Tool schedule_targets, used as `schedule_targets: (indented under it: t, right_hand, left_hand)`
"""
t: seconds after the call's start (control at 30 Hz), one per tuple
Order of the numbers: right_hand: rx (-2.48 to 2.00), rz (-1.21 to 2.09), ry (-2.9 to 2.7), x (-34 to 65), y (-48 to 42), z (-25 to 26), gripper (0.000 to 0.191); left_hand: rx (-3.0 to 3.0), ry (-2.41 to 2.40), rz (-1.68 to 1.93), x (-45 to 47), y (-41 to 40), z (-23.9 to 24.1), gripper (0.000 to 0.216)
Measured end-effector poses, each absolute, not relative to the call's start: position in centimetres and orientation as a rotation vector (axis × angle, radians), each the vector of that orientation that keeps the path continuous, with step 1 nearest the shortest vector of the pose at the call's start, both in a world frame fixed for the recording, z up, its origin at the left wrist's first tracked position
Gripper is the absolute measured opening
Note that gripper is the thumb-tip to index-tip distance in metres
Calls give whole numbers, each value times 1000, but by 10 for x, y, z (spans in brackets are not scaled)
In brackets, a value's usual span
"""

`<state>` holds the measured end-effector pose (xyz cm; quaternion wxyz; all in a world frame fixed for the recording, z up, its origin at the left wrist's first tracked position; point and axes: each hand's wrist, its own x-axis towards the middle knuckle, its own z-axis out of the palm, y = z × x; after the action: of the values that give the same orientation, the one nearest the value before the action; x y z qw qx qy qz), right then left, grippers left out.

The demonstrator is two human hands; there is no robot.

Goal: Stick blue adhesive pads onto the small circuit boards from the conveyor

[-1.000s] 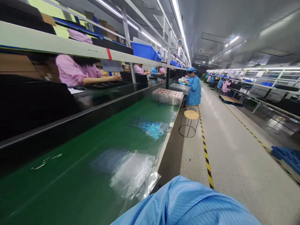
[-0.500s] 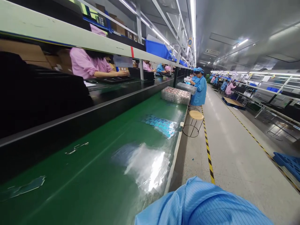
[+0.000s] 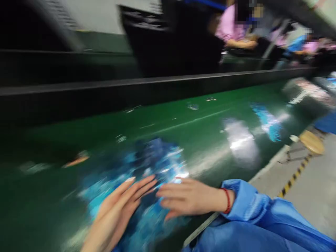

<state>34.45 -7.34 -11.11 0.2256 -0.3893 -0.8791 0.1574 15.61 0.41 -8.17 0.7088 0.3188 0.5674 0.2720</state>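
Both of my hands lie over a blurred pile of blue pieces [image 3: 154, 164] on the green belt [image 3: 183, 122]. My left hand [image 3: 118, 210] reaches in from the lower left with its fingers stretched out flat. Coming from the right, my right hand [image 3: 183, 197] also has its fingers extended over the pile; a red band circles its wrist and a blue sleeve [image 3: 249, 217] follows. Neither hand visibly grips anything. The whole picture is smeared by motion.
A second blue patch [image 3: 267, 120] and a shiny clear bag [image 3: 240, 140] lie farther right on the belt. Behind the belt runs a black rail [image 3: 157, 87]. People in pink tops [image 3: 231, 26] work beyond it. A round stool [image 3: 311, 141] stands on the floor at right.
The view has swung left and down from the aisle onto the belt. Both hands, unseen before, are now over a blue pile.
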Motion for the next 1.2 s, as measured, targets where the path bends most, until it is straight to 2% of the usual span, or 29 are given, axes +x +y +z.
schedule_targets:
  t: [0.07,0.17,0.27,0.43,0.9,1.2]
  right_hand:
    - [-1050,263,-2257,342,-69,-108,25]
    - [-1093,320,-2093,348,-62,-105,40]
    - [-1152,436,-2067,350,-61,-105,52]
    - [-1210,470,-1990,346,-61,-110,42]
    - [-1192,468,-2010,344,-62,-104,39]
    - [-1180,393,-2022,346,-64,-102,41]
  left_hand:
    - [583,1142,730,141,-5,-85,32]
    - [531,1009,767,138,-6,-87,24]
    - [473,906,714,142,-9,-84,7]
    - [394,860,648,144,-14,-81,12]
    - [368,848,635,147,-13,-79,24]
    - [358,929,656,146,-15,-84,23]
